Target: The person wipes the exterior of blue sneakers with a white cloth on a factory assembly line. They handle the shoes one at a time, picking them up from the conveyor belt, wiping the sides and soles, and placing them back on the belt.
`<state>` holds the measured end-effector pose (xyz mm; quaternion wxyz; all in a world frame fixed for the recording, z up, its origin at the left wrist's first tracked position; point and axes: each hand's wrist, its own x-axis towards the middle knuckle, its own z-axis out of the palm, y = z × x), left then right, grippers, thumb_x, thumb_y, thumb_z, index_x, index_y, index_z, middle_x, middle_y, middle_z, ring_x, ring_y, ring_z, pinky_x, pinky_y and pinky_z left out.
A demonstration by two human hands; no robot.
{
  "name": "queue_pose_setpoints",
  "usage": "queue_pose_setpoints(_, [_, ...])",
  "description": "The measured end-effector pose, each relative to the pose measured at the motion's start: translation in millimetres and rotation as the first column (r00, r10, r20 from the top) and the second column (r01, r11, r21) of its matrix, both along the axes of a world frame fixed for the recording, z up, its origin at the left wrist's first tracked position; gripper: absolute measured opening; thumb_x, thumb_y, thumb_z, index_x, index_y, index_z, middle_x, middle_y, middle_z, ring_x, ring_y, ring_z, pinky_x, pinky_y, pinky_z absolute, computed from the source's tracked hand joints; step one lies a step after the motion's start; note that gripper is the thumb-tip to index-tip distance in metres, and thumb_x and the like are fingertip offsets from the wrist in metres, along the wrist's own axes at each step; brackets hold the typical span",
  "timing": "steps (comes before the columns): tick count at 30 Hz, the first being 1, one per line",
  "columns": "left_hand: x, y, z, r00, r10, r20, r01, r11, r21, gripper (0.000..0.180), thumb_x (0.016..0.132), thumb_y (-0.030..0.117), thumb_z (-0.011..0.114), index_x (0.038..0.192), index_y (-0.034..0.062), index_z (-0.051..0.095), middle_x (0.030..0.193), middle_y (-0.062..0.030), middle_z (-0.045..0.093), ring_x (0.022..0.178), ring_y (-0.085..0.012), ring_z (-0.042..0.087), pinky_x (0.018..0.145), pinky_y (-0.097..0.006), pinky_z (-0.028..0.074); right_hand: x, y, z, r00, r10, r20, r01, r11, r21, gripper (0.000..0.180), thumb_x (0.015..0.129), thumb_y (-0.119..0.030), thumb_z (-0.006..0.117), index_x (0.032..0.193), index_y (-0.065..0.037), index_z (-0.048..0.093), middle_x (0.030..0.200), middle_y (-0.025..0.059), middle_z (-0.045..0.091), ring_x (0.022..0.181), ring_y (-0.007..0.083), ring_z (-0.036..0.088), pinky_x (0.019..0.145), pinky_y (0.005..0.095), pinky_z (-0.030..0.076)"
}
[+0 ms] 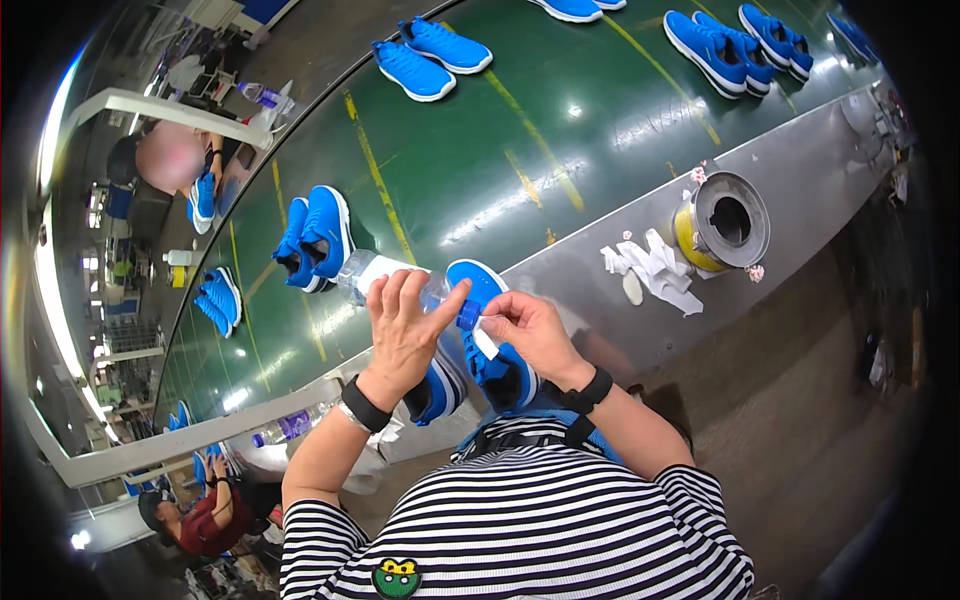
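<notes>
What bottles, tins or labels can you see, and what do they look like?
Clear bottle: in the left hand, lying sideways, with a blue cap.
Round tin: on the grey ledge, yellow side, grey lid with a dark hole.
Second clear bottle: lower left, purplish band.
Round patch: on the striped shirt, green and yellow.

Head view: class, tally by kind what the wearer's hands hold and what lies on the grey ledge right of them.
Clear bottle with blue cap, in left hand: 1
White cloth scrap, in right hand: 1
Yellow can with holed grey lid: 1
White rag heap: 1
Pale oval piece: 1
Small pinkish wads: 2
Total: 7
</notes>
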<state>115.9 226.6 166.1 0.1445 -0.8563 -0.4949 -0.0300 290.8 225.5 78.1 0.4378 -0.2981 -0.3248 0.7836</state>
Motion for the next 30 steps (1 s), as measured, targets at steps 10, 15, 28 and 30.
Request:
queue_pose_setpoints(10, [8,3,0,0.992,-0.005,-0.123,0.0,0.999,-0.04,0.058,0.069,0.008,0.057,0.121,0.0333,0.055,0.114,-0.0076,0.04,0.113,-0.0255,0.04,0.097,-0.045,0.028,6,4,-12,0.999,0.031,-0.034,-0.031,1.0,0.0,0.01,0.085,-0.005,0.064,0.093,-0.001,0.06,0.086,-0.0002,0.061,0.078,0.0053,0.057,0.07,0.0198,0.047])
queue_pose_setpoints(15, [3,-3,6,0.988,0.003,-0.152,-0.009,0.999,-0.037,0.058,0.069,0.008,0.057,0.122,0.0331,0.055,0.114,-0.0075,0.041,0.112,-0.0256,0.04,0.096,-0.045,0.028,-2,3,-15,0.992,0.09,-0.084,-0.093,0.995,-0.032,0.009,0.085,-0.005,0.064,0.092,-0.001,0.06,0.085,-0.0005,0.061,0.078,0.0054,0.056,0.07,0.0197,0.047])
queue_pose_setpoints(28, [-127,-76,-47,0.301,0.608,0.735,-0.709,0.658,-0.254,0.066,0.074,0.007,0.074,0.13,0.0029,0.042,0.122,-0.0121,0.048,0.112,-0.0236,0.047,0.1,-0.038,0.035,83,28,-54,0.964,0.143,0.224,-0.119,0.986,-0.12,0.018,0.082,-0.002,0.064,0.1,0.0,0.063,0.088,0.0011,0.063,0.081,0.0056,0.056,0.074,0.0195,0.045])
queue_pose_setpoints(30, [-156,-94,-81,0.117,0.636,0.763,-0.715,0.587,-0.38,0.065,0.077,0.008,0.072,0.131,-0.0006,0.038,0.123,-0.0117,0.048,0.111,-0.0218,0.048,0.099,-0.036,0.037,77,22,-80,0.934,0.212,0.289,-0.172,0.972,-0.158,0.015,0.082,-0.005,0.066,0.095,0.0,0.064,0.084,-0.0007,0.062,0.078,0.0039,0.055,0.07,0.0189,0.044])
